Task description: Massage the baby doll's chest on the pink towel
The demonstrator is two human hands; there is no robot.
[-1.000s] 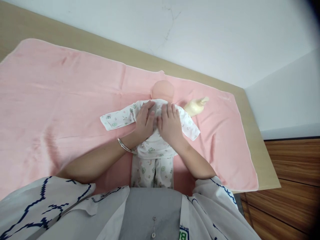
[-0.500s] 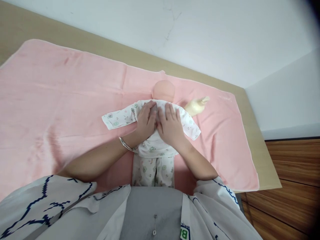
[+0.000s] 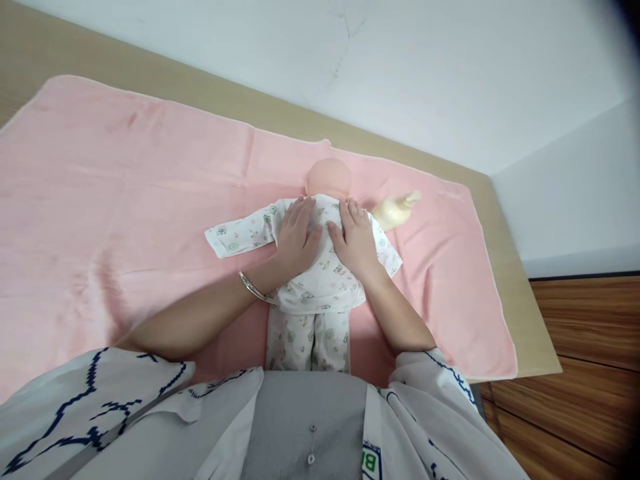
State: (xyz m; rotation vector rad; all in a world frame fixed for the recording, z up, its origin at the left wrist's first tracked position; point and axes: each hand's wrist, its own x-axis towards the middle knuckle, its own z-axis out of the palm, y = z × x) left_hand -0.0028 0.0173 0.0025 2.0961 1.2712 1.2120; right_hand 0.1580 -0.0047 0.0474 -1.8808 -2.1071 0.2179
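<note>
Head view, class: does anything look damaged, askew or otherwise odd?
Yes: a thin, dark, branching line marks the white wall beyond the flat tan table. Its jagged, forking path suggests a crack, though a stain is possible.

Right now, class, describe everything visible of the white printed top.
The white top looks like cloth, printed with small scattered motifs. Its long sleeves lie spread on the pink blanket. Its upper edge meets the doll's head; its hem overlaps the trousers. The left hand and right hand rest on it, apart, hiding some print.
</note>
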